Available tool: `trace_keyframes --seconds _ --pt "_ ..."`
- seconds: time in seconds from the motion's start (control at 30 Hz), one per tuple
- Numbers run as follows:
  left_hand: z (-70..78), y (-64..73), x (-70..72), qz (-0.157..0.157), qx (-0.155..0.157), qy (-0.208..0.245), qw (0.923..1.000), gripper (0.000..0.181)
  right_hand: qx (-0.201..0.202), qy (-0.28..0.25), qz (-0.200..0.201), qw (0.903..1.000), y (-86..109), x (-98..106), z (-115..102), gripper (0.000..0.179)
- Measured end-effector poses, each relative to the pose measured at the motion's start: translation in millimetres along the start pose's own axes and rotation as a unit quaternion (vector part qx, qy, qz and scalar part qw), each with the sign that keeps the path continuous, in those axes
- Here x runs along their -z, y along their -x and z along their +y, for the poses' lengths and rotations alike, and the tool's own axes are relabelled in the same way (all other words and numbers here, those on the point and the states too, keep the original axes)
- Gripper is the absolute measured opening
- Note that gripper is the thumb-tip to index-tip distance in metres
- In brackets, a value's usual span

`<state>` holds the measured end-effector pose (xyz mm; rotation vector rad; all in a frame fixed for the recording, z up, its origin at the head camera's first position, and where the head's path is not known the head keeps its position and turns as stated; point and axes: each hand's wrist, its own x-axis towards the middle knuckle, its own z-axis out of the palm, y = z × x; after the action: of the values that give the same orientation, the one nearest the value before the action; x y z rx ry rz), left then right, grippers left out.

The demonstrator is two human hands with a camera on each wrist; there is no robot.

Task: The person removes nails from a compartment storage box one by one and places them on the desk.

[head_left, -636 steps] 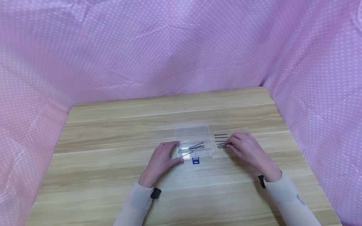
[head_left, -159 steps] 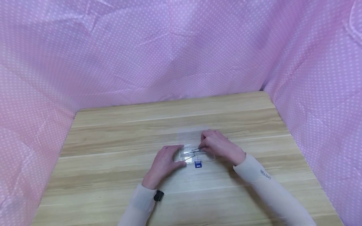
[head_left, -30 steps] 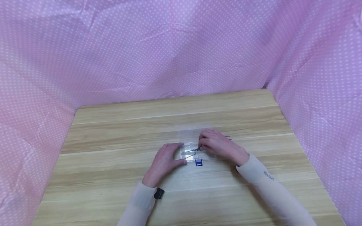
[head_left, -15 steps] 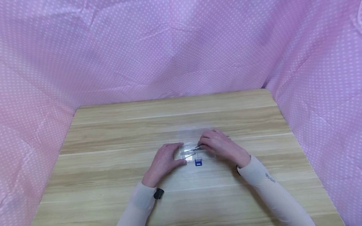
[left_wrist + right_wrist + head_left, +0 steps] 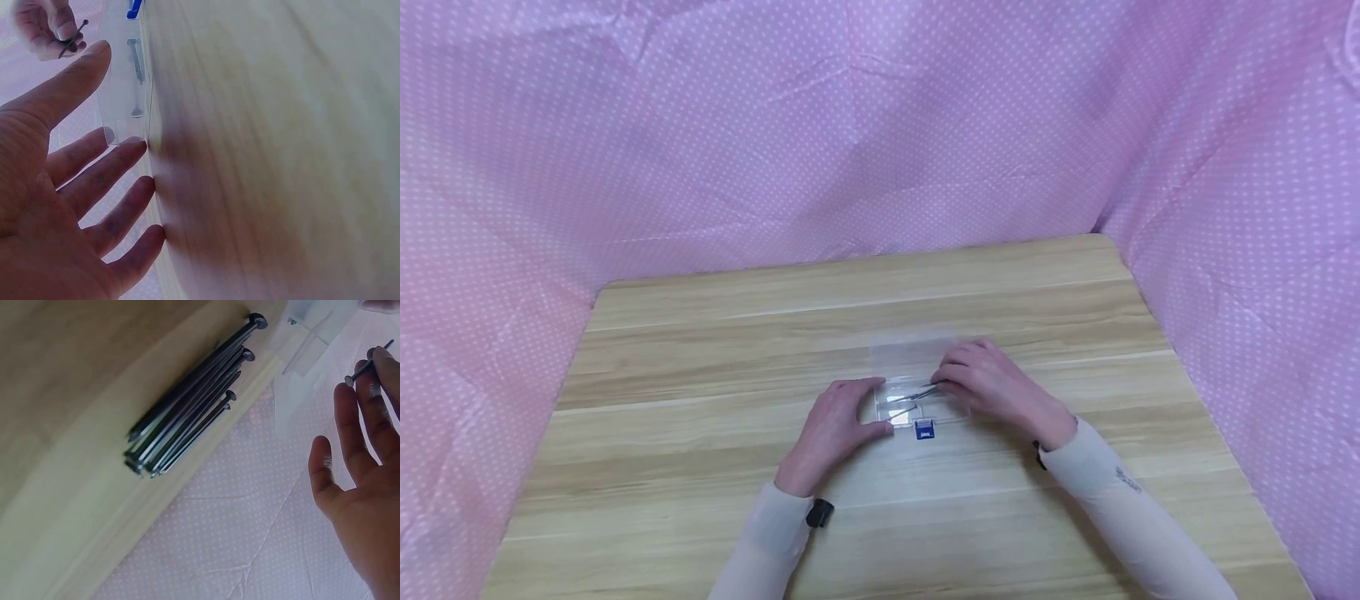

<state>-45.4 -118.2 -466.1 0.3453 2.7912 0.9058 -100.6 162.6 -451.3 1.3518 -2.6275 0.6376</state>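
A clear plastic box [image 5: 957, 413] lies on the table with its lid [image 5: 901, 354] folded back and a blue latch [image 5: 925, 429] at the front. My left hand [image 5: 831, 427] holds the box's left end between thumb and forefinger; its other fingertips touch the tabletop in the left wrist view. Over the box's right part, my right hand [image 5: 992, 387] pinches a dark nail [image 5: 367, 367] between thumb and fingers. Several nails [image 5: 912, 395] are in the back compartment, and a single nail [image 5: 902, 412] lies slanted in the front left one.
In the right wrist view a pile of several loose nails [image 5: 194, 394] lies on the wooden table [image 5: 700, 400]; the right hand hides it in the head view. Pink dotted cloth [image 5: 737, 150] hangs behind and beside the table.
My right hand has gone from the row of nails on the table to over the box, shifting slightly right and back in the last second. My left hand stays at the box's left end.
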Motion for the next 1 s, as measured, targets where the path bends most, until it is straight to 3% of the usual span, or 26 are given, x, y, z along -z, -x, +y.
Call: trace_keyframes --seconds 0.3,0.6,1.0 --pt "-1.2 -0.2 0.8 -0.002 0.003 -0.002 1.0 0.073 0.018 0.02 0.042 0.9988 9.5 2.8 1.3 0.021" --pt "-2.3 -0.5 1.0 -0.003 0.004 0.0 1.0 0.073 0.014 0.023 0.056 0.9981 18.6 8.0 3.9 0.016" --pt "-4.0 -2.4 1.7 -0.003 -0.001 0.001 1.0 0.072 0.007 0.044 0.075 0.9962 32.4 13.4 7.4 0.022"
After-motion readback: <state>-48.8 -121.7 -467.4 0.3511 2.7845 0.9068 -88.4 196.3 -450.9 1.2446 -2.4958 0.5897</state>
